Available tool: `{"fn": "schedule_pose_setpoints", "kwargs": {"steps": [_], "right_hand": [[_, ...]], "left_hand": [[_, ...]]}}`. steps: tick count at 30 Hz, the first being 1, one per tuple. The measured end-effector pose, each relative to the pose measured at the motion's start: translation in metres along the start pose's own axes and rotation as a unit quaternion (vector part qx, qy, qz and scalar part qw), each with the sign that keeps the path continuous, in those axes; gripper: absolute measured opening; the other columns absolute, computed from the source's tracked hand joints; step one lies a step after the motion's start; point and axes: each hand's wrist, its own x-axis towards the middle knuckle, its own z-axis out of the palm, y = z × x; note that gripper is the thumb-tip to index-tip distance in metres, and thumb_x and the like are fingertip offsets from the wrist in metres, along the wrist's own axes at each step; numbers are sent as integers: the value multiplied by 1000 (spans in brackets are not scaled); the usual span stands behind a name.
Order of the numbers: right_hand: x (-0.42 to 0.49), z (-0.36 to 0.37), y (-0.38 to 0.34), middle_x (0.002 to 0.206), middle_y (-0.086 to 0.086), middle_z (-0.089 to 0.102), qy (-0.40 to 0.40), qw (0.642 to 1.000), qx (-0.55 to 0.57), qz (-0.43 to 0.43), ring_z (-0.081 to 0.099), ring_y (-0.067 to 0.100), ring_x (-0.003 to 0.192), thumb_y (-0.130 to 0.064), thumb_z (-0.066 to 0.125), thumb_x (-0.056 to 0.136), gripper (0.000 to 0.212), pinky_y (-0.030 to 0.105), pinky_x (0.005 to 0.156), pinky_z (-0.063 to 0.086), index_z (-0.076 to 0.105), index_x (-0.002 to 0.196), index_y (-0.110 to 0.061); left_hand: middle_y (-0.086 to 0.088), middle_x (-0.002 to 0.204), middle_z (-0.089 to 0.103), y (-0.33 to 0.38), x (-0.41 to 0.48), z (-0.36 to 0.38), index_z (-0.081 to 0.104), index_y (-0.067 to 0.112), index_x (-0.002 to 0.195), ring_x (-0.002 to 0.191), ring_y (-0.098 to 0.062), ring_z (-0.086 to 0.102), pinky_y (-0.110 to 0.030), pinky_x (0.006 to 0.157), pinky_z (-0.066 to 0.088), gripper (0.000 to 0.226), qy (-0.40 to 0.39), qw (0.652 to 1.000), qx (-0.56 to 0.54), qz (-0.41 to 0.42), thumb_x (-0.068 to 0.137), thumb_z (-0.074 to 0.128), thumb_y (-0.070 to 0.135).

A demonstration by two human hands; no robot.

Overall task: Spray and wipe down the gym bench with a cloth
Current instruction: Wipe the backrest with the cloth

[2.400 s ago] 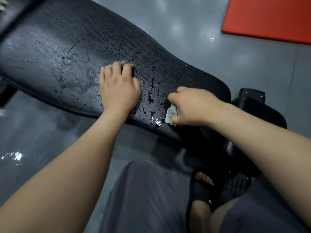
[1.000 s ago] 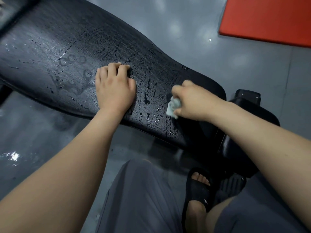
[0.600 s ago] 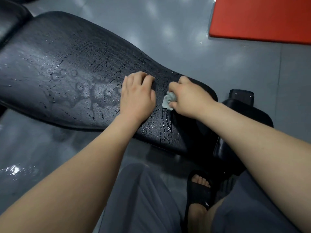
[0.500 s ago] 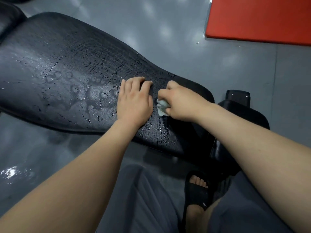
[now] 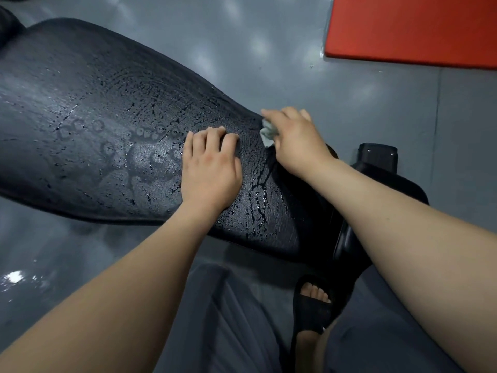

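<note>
The black padded gym bench [image 5: 88, 109] runs from upper left to lower right, its surface covered in wet droplets and smeared handprints. My left hand [image 5: 211, 168] rests palm down on the pad near its narrow end, fingertips bent against the surface. My right hand [image 5: 294, 140] grips a small crumpled pale cloth [image 5: 268, 131] and presses it onto the far edge of the pad, just right of my left hand. Most of the cloth is hidden under my fingers.
A red mat [image 5: 411, 28] lies on the grey floor at the upper right. A second black pad and bracket [image 5: 377, 157] sit beyond the bench's narrow end. My grey-trousered legs and a foot in a black sandal [image 5: 313, 305] are below the bench.
My right hand has slid the cloth from the near side of the pad up towards its far edge. My left hand shifted right along the pad, leaving a wet handprint behind.
</note>
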Motion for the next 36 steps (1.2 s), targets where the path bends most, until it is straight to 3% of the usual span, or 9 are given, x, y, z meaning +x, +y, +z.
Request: {"fn": "schedule_pose_setpoints", "kwargs": {"steps": [3,8,13,17,21,26,29,33,36], "right_hand": [[3,-5,4,119,12,61,3,1000,2,-22,50,40,110,-6,55,90,42,43,95,45,64,130,-17],[-1,-18,10,119,15,58,7,981,-137,140,51,39,116,-33,52,95,31,43,95,46,65,119,-18],[0,-14,-1,116,13,59,-25,999,-24,-2,50,36,116,-10,54,94,37,39,92,47,65,128,-18],[-8,-21,10,116,10,58,-20,997,-53,53,52,35,115,-20,54,92,30,37,87,44,62,121,-24],[-14,-33,21,110,12,60,-56,981,-105,153,57,37,107,-31,54,90,24,39,81,46,59,111,-21],[-18,-52,28,87,4,58,-149,951,-142,230,54,29,79,-23,58,85,10,29,66,40,51,82,-16],[-21,-55,26,79,6,66,-178,945,-120,245,59,23,66,-18,58,84,7,26,53,38,56,79,-14],[-24,-40,31,104,10,55,-83,981,-19,174,57,32,94,-19,61,88,13,32,79,46,63,101,-19],[-26,-38,29,105,5,49,-79,989,32,122,56,26,99,-18,65,88,24,29,87,44,68,112,-21]], "left_hand": [[-9,134,55,1,0,0,60,18,127,126,-36,45,-54,119,26,39,1,1000,7,0,91,46,27],[-9,134,55,1,-1,1,60,18,127,126,-36,45,-54,119,25,39,-2,1000,12,0,92,46,27],[-9,134,55,1,-1,1,60,18,126,124,-37,46,-53,119,25,40,0,1000,6,-5,91,43,29],[-8,134,55,1,-1,2,60,18,125,124,-36,46,-52,120,24,39,2,1000,3,-5,91,45,28],[-8,134,54,-1,-1,3,60,19,126,125,-36,45,-52,120,24,39,3,1000,7,-3,92,44,28],[-9,133,55,0,0,2,60,18,126,124,-37,45,-52,119,26,39,4,1000,4,-2,92,44,29],[-9,132,55,-1,-1,2,61,18,124,123,-37,46,-53,118,27,38,10,1000,3,-1,92,43,29],[-10,131,56,-2,-1,4,61,17,123,122,-37,46,-53,117,29,38,16,1000,3,2,92,43,30],[-9,131,56,-2,0,4,61,18,123,122,-36,46,-52,116,29,37,18,1000,2,0,92,44,31]]}}
